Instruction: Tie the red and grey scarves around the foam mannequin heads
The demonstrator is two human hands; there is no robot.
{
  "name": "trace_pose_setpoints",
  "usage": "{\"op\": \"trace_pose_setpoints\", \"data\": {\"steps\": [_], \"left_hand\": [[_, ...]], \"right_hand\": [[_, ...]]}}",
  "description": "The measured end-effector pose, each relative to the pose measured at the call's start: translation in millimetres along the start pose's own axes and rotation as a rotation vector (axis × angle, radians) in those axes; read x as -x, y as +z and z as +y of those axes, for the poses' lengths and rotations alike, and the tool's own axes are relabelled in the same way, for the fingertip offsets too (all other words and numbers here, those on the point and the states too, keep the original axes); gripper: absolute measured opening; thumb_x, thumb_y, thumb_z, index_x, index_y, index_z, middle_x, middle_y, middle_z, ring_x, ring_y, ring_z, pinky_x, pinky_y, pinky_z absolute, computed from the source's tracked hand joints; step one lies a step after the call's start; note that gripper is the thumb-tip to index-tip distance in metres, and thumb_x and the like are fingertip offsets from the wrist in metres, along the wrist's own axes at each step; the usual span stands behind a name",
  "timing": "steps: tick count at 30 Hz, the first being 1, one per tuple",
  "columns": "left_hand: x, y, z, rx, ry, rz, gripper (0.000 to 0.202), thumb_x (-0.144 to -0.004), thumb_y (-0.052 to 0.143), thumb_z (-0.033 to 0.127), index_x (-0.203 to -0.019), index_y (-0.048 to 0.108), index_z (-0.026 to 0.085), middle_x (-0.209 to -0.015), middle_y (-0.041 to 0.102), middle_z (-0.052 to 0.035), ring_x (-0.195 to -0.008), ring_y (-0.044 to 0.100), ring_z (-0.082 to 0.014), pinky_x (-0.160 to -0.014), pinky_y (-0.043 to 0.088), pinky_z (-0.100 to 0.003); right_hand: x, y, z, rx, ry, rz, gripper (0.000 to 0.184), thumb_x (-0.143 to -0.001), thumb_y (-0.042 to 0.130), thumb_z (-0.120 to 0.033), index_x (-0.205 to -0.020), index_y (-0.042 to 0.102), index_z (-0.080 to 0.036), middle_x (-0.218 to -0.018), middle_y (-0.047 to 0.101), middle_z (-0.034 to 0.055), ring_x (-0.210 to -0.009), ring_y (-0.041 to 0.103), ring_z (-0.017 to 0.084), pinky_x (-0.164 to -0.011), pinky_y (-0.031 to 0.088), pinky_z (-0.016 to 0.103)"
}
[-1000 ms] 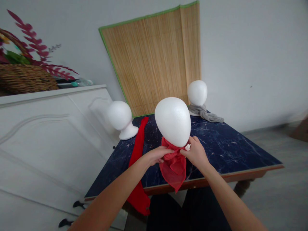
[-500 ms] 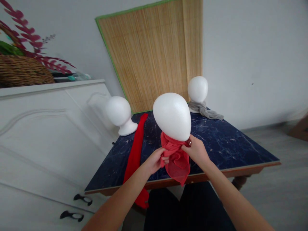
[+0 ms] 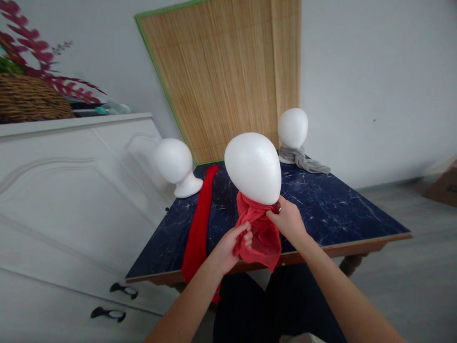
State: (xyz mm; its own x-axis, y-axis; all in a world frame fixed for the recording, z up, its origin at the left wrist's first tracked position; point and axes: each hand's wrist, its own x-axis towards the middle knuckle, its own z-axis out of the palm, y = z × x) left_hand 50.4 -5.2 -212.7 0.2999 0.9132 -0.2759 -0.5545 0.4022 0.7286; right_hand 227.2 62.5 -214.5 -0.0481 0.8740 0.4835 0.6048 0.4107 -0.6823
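A white foam mannequin head point(image 3: 253, 166) stands at the front of the table, leaning a little. Around its neck goes a coral-red scarf point(image 3: 262, 240), whose loose end hangs down in front over the table edge. My left hand point(image 3: 233, 245) is closed on the gathered cloth at the left of the neck. On the other side, my right hand point(image 3: 287, 219) pinches the scarf just under the head's chin. Some of the right fingertips are hidden behind the cloth and the head.
On the dark blue marbled table point(image 3: 339, 209), a bright red scarf point(image 3: 200, 224) lies lengthwise beside a bare foam head point(image 3: 174, 162). Back right, another foam head point(image 3: 293, 127) wears a grey scarf point(image 3: 309, 163). A white cabinet point(image 3: 71, 200) borders the left side.
My left hand has shifted its grip slightly on the scarf and turned, bunching the hanging cloth. The right hand keeps its hold near the chin. The view has tilted a little.
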Motion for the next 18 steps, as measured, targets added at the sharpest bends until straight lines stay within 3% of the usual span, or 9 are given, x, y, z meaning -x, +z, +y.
{"op": "trace_pose_setpoints", "data": {"steps": [2, 5, 8, 11, 13, 15, 18], "left_hand": [[6.1, -1.2, -9.0, 0.09, -0.101, -0.085, 0.018, -0.088, 0.058, 0.025, -0.074, 0.054, 0.014, -0.044, 0.035, 0.0096, -0.035, 0.03, -0.0015, -0.039, 0.027, -0.012], [11.3, 1.3, -23.4, 0.174, -0.201, -0.128, 0.028, -0.095, 0.042, 0.026, -0.071, 0.052, 0.014, -0.04, 0.024, 0.0103, -0.031, 0.016, -0.0026, -0.034, 0.016, -0.013], [12.0, 7.9, -38.3, 0.26, -0.209, -0.121, 0.033, -0.097, 0.034, 0.023, -0.07, 0.051, 0.014, -0.041, 0.021, 0.0105, -0.032, 0.013, -0.0028, -0.035, 0.015, -0.014], [14.3, 15.1, -48.0, 0.224, -0.151, -0.057, 0.023, -0.093, 0.043, 0.022, -0.074, 0.054, 0.013, -0.046, 0.028, 0.0098, -0.036, 0.022, -0.0022, -0.04, 0.02, -0.014], [20.5, 19.1, -47.0, -0.065, -0.124, 0.024, 0.021, -0.089, 0.05, 0.029, -0.078, 0.058, 0.014, -0.053, 0.042, 0.0056, -0.044, 0.037, -0.0047, -0.047, 0.03, -0.016], [30.3, 21.4, -38.2, -0.566, -0.037, 0.123, 0.029, -0.083, 0.059, 0.042, -0.073, 0.062, 0.015, -0.062, 0.054, 0.0004, -0.058, 0.05, -0.0114, -0.059, 0.038, -0.022], [40.7, 18.4, -14.8, -1.192, 0.27, 0.283, 0.032, -0.079, 0.063, 0.051, -0.074, 0.066, 0.02, -0.076, 0.064, -0.0036, -0.08, 0.058, -0.021, -0.075, 0.039, -0.029]], "right_hand": [[0.9, 0.9, 0.7, -0.003, -0.005, 0.001, 0.015, -0.072, 0.053, -0.022, -0.087, 0.055, -0.019, -0.074, 0.061, 0.0024, -0.065, 0.055, 0.018, -0.061, 0.037, 0.027], [3.4, 3.8, 1.5, -0.047, -0.003, -0.005, 0.017, -0.074, 0.05, -0.02, -0.091, 0.054, -0.02, -0.075, 0.062, 0.0032, -0.066, 0.058, 0.019, -0.061, 0.039, 0.027], [4.7, 7.5, 1.2, -0.098, 0.02, -0.01, 0.021, -0.075, 0.048, -0.018, -0.095, 0.053, -0.02, -0.077, 0.063, 0.0047, -0.069, 0.062, 0.02, -0.061, 0.042, 0.026], [4.4, 9.4, 2.4, -0.111, 0.019, 0.008, 0.02, -0.074, 0.048, -0.017, -0.093, 0.053, -0.02, -0.079, 0.064, 0.0057, -0.074, 0.064, 0.022, -0.065, 0.046, 0.029], [5.2, 7.3, 6.4, -0.185, 0.038, -0.001, 0.015, -0.073, 0.051, -0.021, -0.088, 0.053, -0.02, -0.079, 0.063, 0.0048, -0.073, 0.063, 0.021, -0.066, 0.049, 0.031], [7.8, 1.0, 13.8, -0.378, 0.127, -0.069, 0.017, -0.073, 0.056, -0.029, -0.087, 0.051, -0.021, -0.079, 0.062, 0.0027, -0.067, 0.063, 0.019, -0.061, 0.053, 0.032], [11.8, -14.7, 28.7, -0.654, 0.304, -0.154, 0.031, -0.07, 0.064, -0.04, -0.091, 0.052, -0.021, -0.082, 0.061, 0.0019, -0.061, 0.064, 0.018, -0.057, 0.057, 0.035]]}}
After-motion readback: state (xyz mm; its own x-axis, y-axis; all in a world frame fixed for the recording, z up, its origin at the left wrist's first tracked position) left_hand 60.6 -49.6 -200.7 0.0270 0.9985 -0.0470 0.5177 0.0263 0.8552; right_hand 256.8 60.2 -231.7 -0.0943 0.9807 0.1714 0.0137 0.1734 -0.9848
